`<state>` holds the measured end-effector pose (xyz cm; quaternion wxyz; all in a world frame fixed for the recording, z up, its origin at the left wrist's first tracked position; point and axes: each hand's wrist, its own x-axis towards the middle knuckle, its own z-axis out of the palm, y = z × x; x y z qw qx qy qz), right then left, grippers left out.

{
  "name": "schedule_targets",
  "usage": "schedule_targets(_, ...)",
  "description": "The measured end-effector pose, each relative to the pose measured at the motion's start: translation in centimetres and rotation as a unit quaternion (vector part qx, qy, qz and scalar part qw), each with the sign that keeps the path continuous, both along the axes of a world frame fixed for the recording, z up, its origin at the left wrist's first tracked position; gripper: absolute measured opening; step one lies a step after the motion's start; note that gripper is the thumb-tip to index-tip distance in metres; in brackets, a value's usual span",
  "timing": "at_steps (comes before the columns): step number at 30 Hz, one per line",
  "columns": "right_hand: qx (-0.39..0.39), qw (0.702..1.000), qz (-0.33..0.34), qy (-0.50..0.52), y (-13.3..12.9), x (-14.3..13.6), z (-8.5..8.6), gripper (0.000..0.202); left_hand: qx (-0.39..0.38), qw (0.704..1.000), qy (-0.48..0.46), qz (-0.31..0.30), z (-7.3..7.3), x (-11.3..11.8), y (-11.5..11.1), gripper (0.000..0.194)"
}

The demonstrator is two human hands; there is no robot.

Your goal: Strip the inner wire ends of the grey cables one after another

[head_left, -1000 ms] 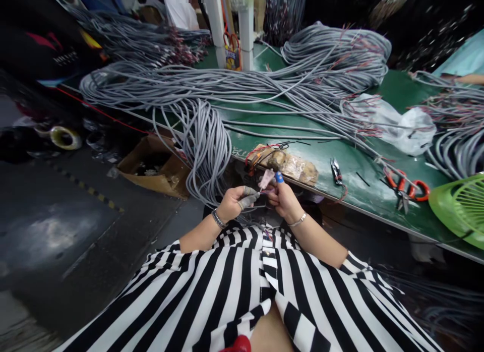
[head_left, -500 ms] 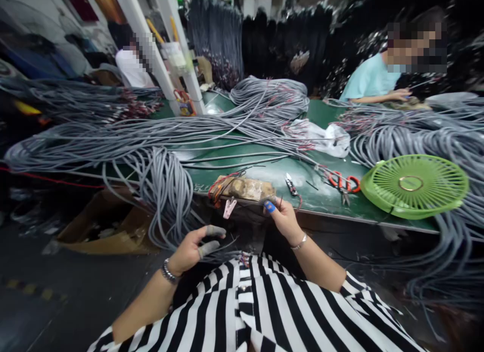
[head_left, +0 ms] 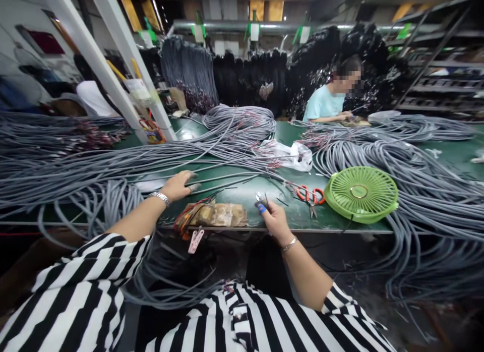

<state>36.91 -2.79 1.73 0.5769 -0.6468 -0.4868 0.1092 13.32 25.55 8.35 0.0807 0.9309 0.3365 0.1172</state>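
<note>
My left hand [head_left: 179,186] reaches over the green table to the loose grey cables [head_left: 223,182]. Its thumb and forefinger, in grey finger covers, are apart at a cable; a firm grip on it is not visible. My right hand [head_left: 277,222], with blue tape on the thumb, is closed around the handles of small pliers [head_left: 258,196] whose silver jaws point away from me. Between my hands, at the table's edge, lies a taped cardboard block [head_left: 217,214] with dark and orange wires at its left end. A pink clothes peg [head_left: 195,240] hangs below it.
Orange-handled scissors [head_left: 310,198] and a green fan [head_left: 361,194] stand to the right on the table [head_left: 295,213]. Coiled grey cables [head_left: 240,121] and a plastic bag [head_left: 298,157] lie behind. Across the table a co-worker [head_left: 327,102] sits; a white post [head_left: 141,84] rises at left.
My left hand has gone from in front of my lap up to the cables. My right hand has moved from the cardboard block onto the pliers. The view has tilted up and turned right.
</note>
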Motion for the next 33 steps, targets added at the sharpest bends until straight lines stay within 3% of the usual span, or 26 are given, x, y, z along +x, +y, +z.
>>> schedule_targets(4,0.003,1.000,0.009,-0.023,0.0,-0.1,0.2,0.029,-0.021,0.991,0.116,-0.057,-0.5,2.9,0.5,0.079)
schedule_targets(10,0.001,0.999,0.017,-0.051,-0.3,-0.4,0.6,0.025,0.041,0.969,0.240,-0.046,0.5,6.4,-2.0,0.052)
schedule_targets(14,-0.001,0.998,0.014,-0.063,-0.4,-0.6,0.7,0.025,0.064,0.958,0.276,-0.039,0.6,7.1,-2.4,0.041)
schedule_targets(18,0.003,0.996,0.019,-0.090,-0.4,-0.6,0.5,0.023,0.045,0.967,0.250,-0.012,0.4,6.7,-2.8,0.045)
schedule_targets(20,0.004,0.995,0.021,-0.099,-0.3,-0.6,0.4,0.022,0.032,0.971,0.237,-0.014,1.1,6.3,-3.1,0.043)
schedule_targets(23,0.005,0.995,0.022,-0.101,-0.4,-0.7,0.5,0.022,0.042,0.983,0.179,0.021,3.5,5.2,-3.0,0.032)
schedule_targets(26,0.009,0.995,0.021,-0.100,-0.5,-0.7,0.7,0.023,0.071,0.991,-0.018,0.112,7.0,3.3,-2.1,0.034)
schedule_targets(28,0.011,0.994,0.019,-0.105,-0.5,-0.7,0.7,0.024,0.074,0.957,-0.182,0.213,9.3,1.9,-1.1,0.040)
schedule_targets(30,0.010,0.994,0.016,-0.111,-0.5,-0.7,0.7,0.025,0.070,0.895,-0.315,0.308,11.7,0.6,-0.4,0.041)
schedule_targets(33,0.009,0.993,0.018,-0.116,-0.4,-0.6,0.6,0.025,0.101,0.832,-0.431,0.333,15.6,-1.5,-0.8,0.033)
